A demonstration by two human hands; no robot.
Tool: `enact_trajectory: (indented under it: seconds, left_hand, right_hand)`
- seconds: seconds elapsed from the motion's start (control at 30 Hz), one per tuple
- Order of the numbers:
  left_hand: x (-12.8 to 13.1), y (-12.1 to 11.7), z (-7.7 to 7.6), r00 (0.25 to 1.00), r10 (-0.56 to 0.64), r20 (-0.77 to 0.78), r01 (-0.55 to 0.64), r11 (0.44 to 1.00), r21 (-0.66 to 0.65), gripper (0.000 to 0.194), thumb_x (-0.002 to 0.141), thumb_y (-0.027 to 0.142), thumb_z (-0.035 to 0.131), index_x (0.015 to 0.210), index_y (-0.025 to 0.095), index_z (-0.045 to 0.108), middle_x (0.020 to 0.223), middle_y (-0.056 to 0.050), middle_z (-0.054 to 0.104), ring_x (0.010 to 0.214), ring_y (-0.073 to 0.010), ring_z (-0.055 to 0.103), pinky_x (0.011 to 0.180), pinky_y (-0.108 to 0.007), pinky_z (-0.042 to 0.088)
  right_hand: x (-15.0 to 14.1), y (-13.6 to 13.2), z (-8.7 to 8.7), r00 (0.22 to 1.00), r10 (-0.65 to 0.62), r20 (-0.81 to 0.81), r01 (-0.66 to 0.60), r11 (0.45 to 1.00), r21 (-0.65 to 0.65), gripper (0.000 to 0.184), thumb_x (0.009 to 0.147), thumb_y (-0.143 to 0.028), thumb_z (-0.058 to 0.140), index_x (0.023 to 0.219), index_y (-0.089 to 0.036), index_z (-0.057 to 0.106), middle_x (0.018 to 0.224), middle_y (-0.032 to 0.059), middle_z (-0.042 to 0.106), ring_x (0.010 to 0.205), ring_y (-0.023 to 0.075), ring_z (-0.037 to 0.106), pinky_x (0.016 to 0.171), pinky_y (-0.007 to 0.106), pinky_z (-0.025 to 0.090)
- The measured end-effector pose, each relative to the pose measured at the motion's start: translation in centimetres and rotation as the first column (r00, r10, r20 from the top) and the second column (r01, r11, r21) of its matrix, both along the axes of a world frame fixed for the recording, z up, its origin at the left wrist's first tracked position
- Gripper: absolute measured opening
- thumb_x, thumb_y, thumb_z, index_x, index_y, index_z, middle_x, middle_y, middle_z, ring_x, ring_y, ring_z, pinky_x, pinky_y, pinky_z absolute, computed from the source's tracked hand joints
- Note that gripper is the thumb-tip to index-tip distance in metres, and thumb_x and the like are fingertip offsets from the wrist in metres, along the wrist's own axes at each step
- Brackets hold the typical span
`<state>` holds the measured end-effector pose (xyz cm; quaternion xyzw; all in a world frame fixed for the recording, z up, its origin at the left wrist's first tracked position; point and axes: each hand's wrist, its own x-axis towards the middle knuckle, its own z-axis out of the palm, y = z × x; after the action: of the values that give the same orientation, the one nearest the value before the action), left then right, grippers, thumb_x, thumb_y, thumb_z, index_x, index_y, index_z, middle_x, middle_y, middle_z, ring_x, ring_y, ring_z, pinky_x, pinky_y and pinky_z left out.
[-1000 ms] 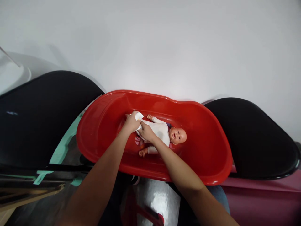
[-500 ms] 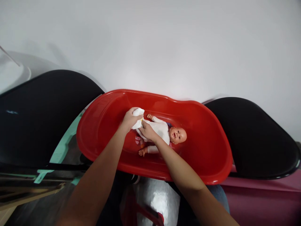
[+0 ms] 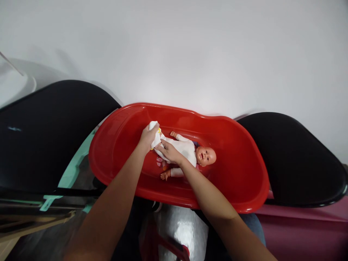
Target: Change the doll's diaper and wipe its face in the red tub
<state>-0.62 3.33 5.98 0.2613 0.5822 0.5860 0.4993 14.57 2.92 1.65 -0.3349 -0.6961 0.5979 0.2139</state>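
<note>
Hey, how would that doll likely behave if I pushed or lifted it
The doll has a smooth, bare head, likely firm and slippery. Its white clothing probably gives a surer hold. Face-up with arms spread, it seems unlikely to roll.

tub (image 3: 233, 163): red | doll's top (image 3: 186, 149): white | cloth (image 3: 157, 139): white, yellow-marked | seats (image 3: 295, 159): black

You have open room in the red tub (image 3: 239, 156) to the right of the doll's head (image 3: 208, 157) and to the left of your left hand (image 3: 146, 137). The doll (image 3: 186, 149) blocks the middle, with your right hand (image 3: 170, 151) over it. Your forearms (image 3: 123, 185) cross the near rim; black panels (image 3: 296, 159) crowd both ends outside.
</note>
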Motion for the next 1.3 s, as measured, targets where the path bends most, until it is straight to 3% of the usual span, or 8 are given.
enact_trajectory:
  seconds: [0.13, 0.23, 0.3, 0.4, 0.63, 0.8, 1.0, 1.3]
  left_hand:
    - [-0.3, 0.4, -0.4, 0.998, 0.012, 0.068, -0.009, 0.999, -0.033, 0.060, 0.096, 0.077, 0.053, 0.108, 0.021, 0.068, 0.085, -0.007, 0.072, 0.075, -0.0214, 0.071, 0.069, -0.033, 0.058]
    - [-0.3, 0.6, -0.8, 0.990, -0.067, -0.127, 0.060, 0.997, -0.059, 0.063, 0.102, 0.076, 0.040, 0.106, 0.020, 0.069, 0.093, -0.012, 0.075, 0.088, -0.0279, 0.075, 0.080, -0.041, 0.060]
    - [-0.2, 0.6, -1.2, 0.894, -0.141, -0.425, 0.109, 0.989, -0.099, 0.051, 0.102, 0.068, 0.051, 0.106, 0.020, 0.070, 0.101, -0.015, 0.077, 0.102, -0.0321, 0.074, 0.091, -0.043, 0.057]
    - [0.1, 0.3, -1.7, 0.644, -0.240, -0.726, 0.145, 0.971, -0.192, 0.037, 0.097, 0.054, 0.067, 0.113, 0.021, 0.070, 0.117, -0.018, 0.076, 0.118, -0.0356, 0.069, 0.101, -0.044, 0.052]
    - [0.2, -1.0, -0.7, 0.397, -0.395, -0.829, 0.180, 0.919, -0.351, 0.043, 0.098, 0.040, 0.064, 0.136, 0.018, 0.062, 0.135, -0.024, 0.067, 0.123, -0.0377, 0.066, 0.097, -0.042, 0.051]
    - [0.8, -1.5, 0.3, 0.263, -0.433, -0.862, 0.185, 0.900, -0.395, 0.041, 0.099, 0.028, 0.061, 0.140, 0.023, 0.061, 0.134, -0.020, 0.065, 0.120, -0.0369, 0.066, 0.096, -0.041, 0.051]
    - [1.3, -1.5, 0.4, 0.231, -0.400, -0.887, 0.196, 0.912, -0.360, 0.038, 0.099, 0.024, 0.059, 0.137, 0.022, 0.063, 0.131, -0.019, 0.065, 0.122, -0.0372, 0.064, 0.100, -0.042, 0.049]
    - [1.0, -1.2, 0.3, 0.274, -0.338, -0.900, 0.182, 0.937, -0.297, 0.030, 0.101, 0.024, 0.056, 0.129, 0.022, 0.068, 0.122, -0.017, 0.068, 0.115, -0.0346, 0.067, 0.093, -0.039, 0.050]
  right_hand:
    - [0.1, -0.1, 0.2, 0.999, 0.039, 0.021, -0.037, 0.995, -0.095, 0.050, 0.103, -0.063, 0.056, 0.133, -0.023, 0.055, 0.097, 0.0038, 0.071, 0.061, 0.0150, 0.065, 0.050, 0.027, 0.054]
    - [-0.1, 0.5, -0.6, 1.000, -0.010, 0.023, 0.009, 0.998, 0.059, 0.037, 0.105, -0.051, 0.057, 0.124, -0.020, 0.061, 0.108, 0.0067, 0.074, 0.087, 0.0184, 0.071, 0.075, 0.030, 0.061]
    - [-0.3, 1.0, -1.5, 0.998, -0.045, 0.041, 0.037, 0.984, 0.175, 0.030, 0.103, -0.040, 0.058, 0.121, -0.017, 0.064, 0.118, 0.0093, 0.074, 0.105, 0.0215, 0.070, 0.094, 0.034, 0.058]
    - [-0.6, 1.4, -2.8, 0.992, -0.075, 0.102, 0.046, 0.965, 0.259, 0.029, 0.098, -0.031, 0.059, 0.122, -0.014, 0.064, 0.120, 0.0121, 0.075, 0.110, 0.0243, 0.069, 0.102, 0.039, 0.054]
    - [-1.1, 1.1, -4.0, 0.975, -0.123, 0.185, 0.057, 0.943, 0.327, 0.032, 0.099, -0.023, 0.053, 0.128, -0.014, 0.060, 0.113, 0.0117, 0.075, 0.101, 0.0238, 0.069, 0.097, 0.038, 0.053]
    - [-1.2, 1.1, -4.0, 0.967, -0.160, 0.200, 0.084, 0.936, 0.341, 0.025, 0.100, -0.026, 0.054, 0.121, -0.015, 0.061, 0.107, 0.0109, 0.075, 0.093, 0.0237, 0.069, 0.090, 0.037, 0.054]
    - [-1.3, 1.1, -3.9, 0.978, -0.150, 0.143, 0.097, 0.941, 0.325, 0.027, 0.098, -0.026, 0.053, 0.122, -0.014, 0.060, 0.112, 0.0126, 0.075, 0.095, 0.0239, 0.069, 0.091, 0.038, 0.054]
    - [-1.4, 1.0, -3.9, 0.982, -0.142, 0.128, 0.096, 0.945, 0.313, 0.032, 0.098, -0.026, 0.055, 0.127, -0.012, 0.060, 0.123, 0.0156, 0.074, 0.107, 0.0255, 0.069, 0.099, 0.039, 0.054]
